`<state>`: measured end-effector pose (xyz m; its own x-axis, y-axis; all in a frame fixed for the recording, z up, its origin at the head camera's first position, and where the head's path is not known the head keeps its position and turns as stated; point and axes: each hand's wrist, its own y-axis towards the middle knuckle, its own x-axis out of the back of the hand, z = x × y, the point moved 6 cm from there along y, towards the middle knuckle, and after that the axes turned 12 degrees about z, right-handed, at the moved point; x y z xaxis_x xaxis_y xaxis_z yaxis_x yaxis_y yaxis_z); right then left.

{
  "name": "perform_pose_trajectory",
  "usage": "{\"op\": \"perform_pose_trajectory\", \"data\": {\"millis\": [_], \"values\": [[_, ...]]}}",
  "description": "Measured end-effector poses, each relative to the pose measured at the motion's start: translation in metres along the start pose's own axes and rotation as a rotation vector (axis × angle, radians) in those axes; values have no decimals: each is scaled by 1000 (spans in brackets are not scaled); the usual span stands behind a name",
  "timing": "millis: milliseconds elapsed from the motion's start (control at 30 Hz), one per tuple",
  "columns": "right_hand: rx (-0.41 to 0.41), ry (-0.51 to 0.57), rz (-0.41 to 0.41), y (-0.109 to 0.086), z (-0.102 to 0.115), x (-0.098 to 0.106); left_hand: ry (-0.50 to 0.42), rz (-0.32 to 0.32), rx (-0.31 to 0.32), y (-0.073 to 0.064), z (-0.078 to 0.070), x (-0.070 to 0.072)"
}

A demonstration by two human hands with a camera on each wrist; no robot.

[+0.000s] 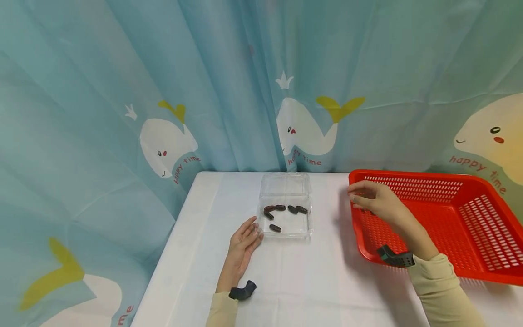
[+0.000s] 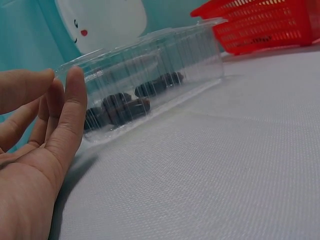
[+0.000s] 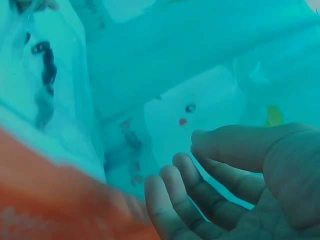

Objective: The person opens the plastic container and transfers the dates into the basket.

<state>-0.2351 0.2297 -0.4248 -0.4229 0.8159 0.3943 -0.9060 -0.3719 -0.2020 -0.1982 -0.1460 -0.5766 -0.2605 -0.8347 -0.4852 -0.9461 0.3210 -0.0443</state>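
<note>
Dark brown dates [image 1: 275, 228] lie spread inside a clear plastic box [image 1: 307, 230] whose lid is raised at the back. My left hand [image 1: 242, 247] holds the box by its front left corner. In the left wrist view, the thumb [image 2: 70, 120] stands against the box's front wall, and the other fingers are around the corner. Over the left rim of a red basket [image 1: 441, 231] hovers my right hand [image 1: 377, 202], its fingers loosely bent. Nothing shows between its fingers in the right wrist view. Part of the basket floor is hidden beneath that hand.
Both the box and the basket stand on a white-covered table [image 1: 196, 227]. Dark shapes [image 2: 261, 40] show through the basket's mesh wall. A blue curtain [image 1: 229, 91] printed with whales hangs right behind the table and along its left side.
</note>
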Motion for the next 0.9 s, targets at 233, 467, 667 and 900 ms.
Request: {"op": "perform_pose_trajectory", "data": {"millis": [233,467,667,900], "values": [[60,-17,-52,3,16,-31,29,17,16,4,0,1],[82,-24,-90,16,16,-55,-8,30,19,6,1,-3],[126,-76,-111,33,13,-77,24,26,16,2,5,-3],[123,-88,-115,56,16,-107,45,15,7,1,2,2]]}}
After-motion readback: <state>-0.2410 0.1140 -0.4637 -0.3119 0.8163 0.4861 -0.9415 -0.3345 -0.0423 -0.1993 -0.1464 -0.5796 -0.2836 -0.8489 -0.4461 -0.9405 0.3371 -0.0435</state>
